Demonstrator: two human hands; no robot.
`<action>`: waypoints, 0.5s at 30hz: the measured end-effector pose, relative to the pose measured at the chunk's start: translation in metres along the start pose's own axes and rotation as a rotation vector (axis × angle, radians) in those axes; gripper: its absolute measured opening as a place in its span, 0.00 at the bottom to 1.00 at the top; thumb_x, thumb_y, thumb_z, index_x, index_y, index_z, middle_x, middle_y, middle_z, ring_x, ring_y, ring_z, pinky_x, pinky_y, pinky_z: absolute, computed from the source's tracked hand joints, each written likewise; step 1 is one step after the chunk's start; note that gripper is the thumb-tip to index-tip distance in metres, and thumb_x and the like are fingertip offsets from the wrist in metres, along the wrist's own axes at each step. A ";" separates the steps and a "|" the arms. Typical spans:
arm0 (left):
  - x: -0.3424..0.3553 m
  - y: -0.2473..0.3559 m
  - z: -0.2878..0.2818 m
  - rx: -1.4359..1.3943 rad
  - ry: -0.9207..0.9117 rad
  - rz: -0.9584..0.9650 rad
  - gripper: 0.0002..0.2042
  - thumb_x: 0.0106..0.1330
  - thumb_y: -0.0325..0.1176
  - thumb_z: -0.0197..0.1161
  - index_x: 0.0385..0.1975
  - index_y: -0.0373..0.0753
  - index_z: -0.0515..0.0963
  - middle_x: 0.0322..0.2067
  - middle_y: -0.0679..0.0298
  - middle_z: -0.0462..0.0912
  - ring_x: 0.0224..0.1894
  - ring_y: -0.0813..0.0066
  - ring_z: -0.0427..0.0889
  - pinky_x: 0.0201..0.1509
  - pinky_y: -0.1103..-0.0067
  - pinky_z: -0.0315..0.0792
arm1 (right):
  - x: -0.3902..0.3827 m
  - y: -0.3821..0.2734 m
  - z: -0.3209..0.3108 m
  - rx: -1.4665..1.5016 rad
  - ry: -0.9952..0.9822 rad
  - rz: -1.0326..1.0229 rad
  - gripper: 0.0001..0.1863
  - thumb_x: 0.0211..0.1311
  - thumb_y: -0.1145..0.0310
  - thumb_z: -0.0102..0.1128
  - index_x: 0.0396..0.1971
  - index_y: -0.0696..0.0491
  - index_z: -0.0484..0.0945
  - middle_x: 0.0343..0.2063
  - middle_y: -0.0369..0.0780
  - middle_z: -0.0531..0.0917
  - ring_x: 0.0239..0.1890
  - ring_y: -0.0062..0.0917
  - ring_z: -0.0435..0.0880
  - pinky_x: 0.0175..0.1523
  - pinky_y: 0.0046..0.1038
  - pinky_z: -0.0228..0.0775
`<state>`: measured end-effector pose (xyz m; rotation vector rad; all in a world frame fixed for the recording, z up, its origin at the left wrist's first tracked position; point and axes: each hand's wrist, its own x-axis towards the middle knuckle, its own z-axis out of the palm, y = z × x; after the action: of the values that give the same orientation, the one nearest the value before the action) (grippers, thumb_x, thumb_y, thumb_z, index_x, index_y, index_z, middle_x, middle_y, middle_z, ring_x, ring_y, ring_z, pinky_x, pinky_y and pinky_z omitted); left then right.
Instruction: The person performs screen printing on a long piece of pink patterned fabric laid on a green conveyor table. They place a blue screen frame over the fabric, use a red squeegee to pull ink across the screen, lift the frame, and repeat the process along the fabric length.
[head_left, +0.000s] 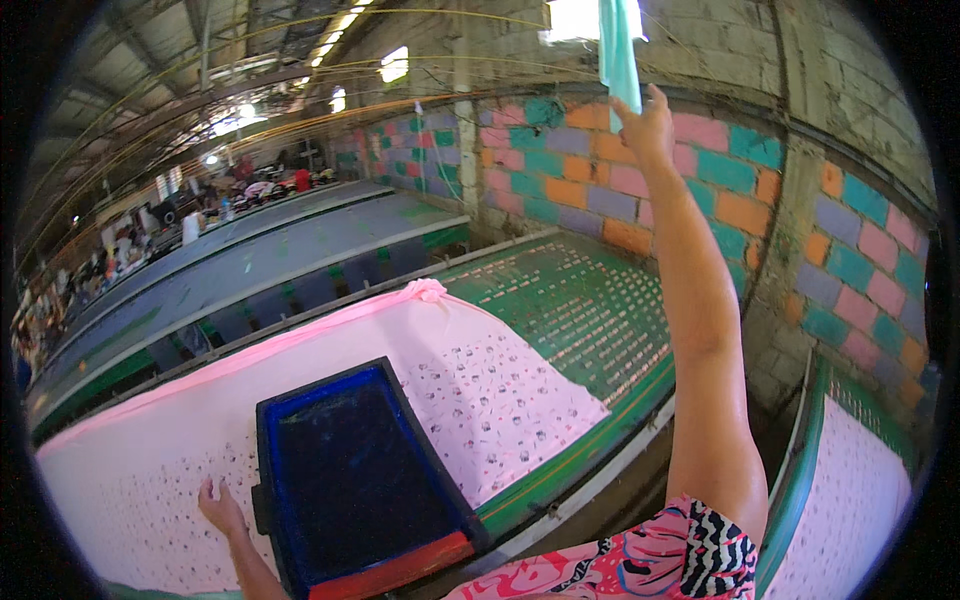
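Observation:
My right hand (648, 128) is stretched high up at the upper right, its fingers apart around the lower end of a hanging teal cloth (620, 60). Whether the fingertips press on the cloth is hard to make out. Down at the lower left, my left hand (222, 508) hovers with spread fingers and holds nothing, just left of a screen-printing frame (365, 480). The frame has a dark rim, a blue-black mesh and a red strip along its near end. Under it lies pale pink fabric (490, 410) with small dark prints on both sides of the frame.
The fabric covers part of a long green table (570, 300), its far edge bunched into a knot (425, 290). Further long tables (260, 260) stand beyond. At the right is another table with printed fabric (850, 500). A block wall (570, 165) with painted patches rises behind.

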<state>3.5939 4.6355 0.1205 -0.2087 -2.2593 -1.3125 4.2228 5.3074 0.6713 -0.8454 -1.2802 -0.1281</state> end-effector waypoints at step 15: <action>-0.062 0.065 -0.003 0.030 -0.040 0.050 0.16 0.73 0.30 0.72 0.57 0.31 0.85 0.56 0.51 0.88 0.60 0.55 0.86 0.70 0.64 0.76 | -0.110 0.206 -0.041 -0.258 -1.137 0.215 0.12 0.74 0.67 0.68 0.42 0.63 0.90 0.35 0.49 0.93 0.39 0.39 0.95 0.46 0.45 0.86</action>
<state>3.6730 4.6737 0.1401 -0.2812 -2.2908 -1.2580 4.3272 5.3872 0.4742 -1.3480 -2.2362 0.4348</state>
